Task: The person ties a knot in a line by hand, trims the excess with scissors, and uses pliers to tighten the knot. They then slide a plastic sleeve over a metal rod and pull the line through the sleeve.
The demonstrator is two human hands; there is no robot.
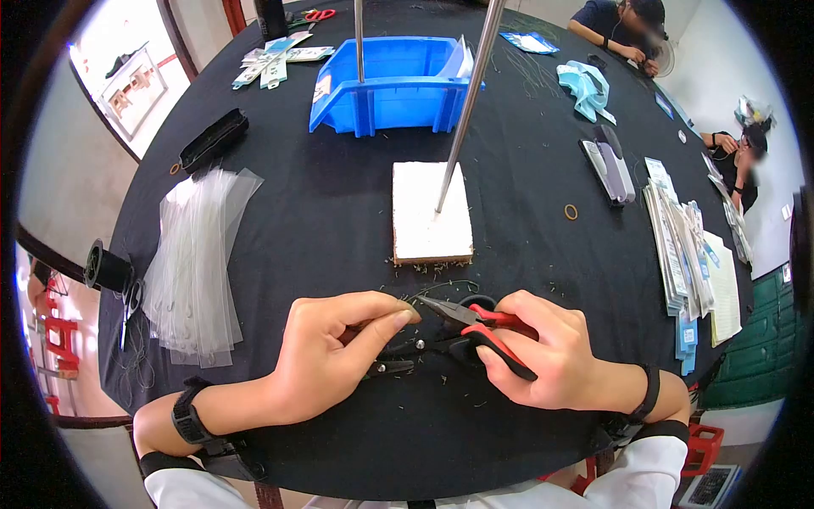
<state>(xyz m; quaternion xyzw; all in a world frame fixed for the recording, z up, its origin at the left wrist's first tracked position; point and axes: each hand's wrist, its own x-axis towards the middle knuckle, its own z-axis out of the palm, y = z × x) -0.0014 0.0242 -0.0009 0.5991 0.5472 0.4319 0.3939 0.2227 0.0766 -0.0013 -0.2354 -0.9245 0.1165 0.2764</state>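
My left hand (339, 352), at the lower middle, is closed with thumb and forefinger pinched; a thin greenish line (449, 286) shows near the fingertips, but what the pinch holds is too small to tell. To its right, my right hand (547, 348) is wrapped round red-and-black pliers (500, 327). Their grey jaws point left and end close to my left fingertips. Black scissors (420, 345) lie on the cloth beneath and between both hands. Just beyond stands a white block (432, 216) with a metal rod (462, 127) rising from it.
A blue bin (390, 102) stands behind the block. Clear plastic sleeves (199, 271), a black case (214, 140) and a spool (108, 267) lie left. A stapler (608, 165) and packets (678, 246) lie right. Two people (626, 30) sit at the far right.
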